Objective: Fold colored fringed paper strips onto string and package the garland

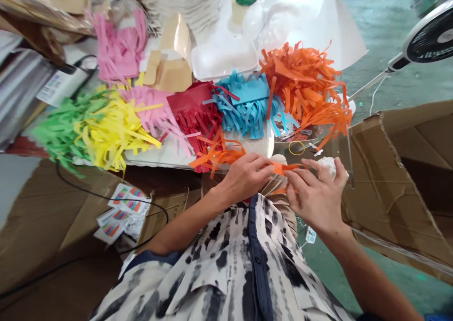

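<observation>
Between my two hands stretches a twisted piece of orange paper fringe (279, 168), just off the table's front edge. My left hand (247, 177) is closed on its left end, and loose orange strips (222, 153) spread out beyond those fingers over the table. My right hand (316, 193) pinches the other end with thumb and forefinger, its remaining fingers raised. A crumpled white wad (330, 166) shows at the raised fingers; whether they grip it I cannot tell. Nearest on the table lie a blue fringe bundle (247, 102), a red one (194, 109) and a big orange pile (307, 90).
Pink (122, 50), yellow (113, 127) and green fringe (71, 125) cover the table's left. A white tray (224, 59) and a tape roll (244, 7) sit behind. Cardboard boxes (375, 170) flank me. A fan (432, 33) stands at right. A black cable (106, 196) hangs at left.
</observation>
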The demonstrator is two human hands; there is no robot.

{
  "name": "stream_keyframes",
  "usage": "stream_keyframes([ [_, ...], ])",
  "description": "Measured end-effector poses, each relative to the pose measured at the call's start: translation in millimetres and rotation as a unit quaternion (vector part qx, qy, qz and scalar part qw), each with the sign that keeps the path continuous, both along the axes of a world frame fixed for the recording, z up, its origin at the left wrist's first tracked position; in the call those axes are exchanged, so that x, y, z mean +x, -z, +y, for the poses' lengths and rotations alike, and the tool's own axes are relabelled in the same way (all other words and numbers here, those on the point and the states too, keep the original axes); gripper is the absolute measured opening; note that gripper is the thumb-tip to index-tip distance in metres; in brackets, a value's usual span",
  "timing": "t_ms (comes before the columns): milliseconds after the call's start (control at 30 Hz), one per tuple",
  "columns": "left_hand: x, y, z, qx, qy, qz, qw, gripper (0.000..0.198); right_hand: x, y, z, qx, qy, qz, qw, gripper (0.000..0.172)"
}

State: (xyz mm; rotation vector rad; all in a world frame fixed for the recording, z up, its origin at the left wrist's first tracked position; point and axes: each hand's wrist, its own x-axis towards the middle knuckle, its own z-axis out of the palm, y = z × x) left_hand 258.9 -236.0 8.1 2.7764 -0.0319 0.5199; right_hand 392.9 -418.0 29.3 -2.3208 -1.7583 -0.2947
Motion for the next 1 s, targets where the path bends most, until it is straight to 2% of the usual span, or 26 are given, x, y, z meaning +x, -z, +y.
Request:
stream_keyframes([
  [133, -11.6, 9.8, 1.5, -0.011, 0.019, -0.02, 1.0, 0.025, -3.6, 7.0, 0.0, -0.008, -0.008, 0.005, 1.0, 0.022],
  [233, -20.5, 12.0, 7.1, -0.035, 0.0, -0.003, 0.999, 0.021, 1.1, 15.9, -0.6, 0.024, -0.021, 0.009, 0.999, 0.014],
  [367, -24.4, 6.0, 18.3, -0.067, -0.019, 0.025, 0.997, 0.015, 11.2, 19.6, -2.5, 0.066, -0.02, 0.057, 0.996, 0.013],
  [533, -20.8, -5.3, 29.4, -0.123, -0.046, 0.053, 0.99, 0.019, 11.2, 14.6, 1.4, 0.023, 0.03, 0.076, 0.996, 0.014],
  [833, -10.0, -9.7, 26.2, -0.102, -0.123, 0.082, 0.984, 0.018, 2.5, 10.1, 9.0, -0.01, 0.08, 0.066, 0.995, 0.015],
  [1000, -6.5, -6.9, 21.4, -0.052, -0.151, 0.079, 0.984, 0.016, -1.9, 5.4, 16.0, -0.031, 0.099, 0.029, 0.994, 0.017],
])
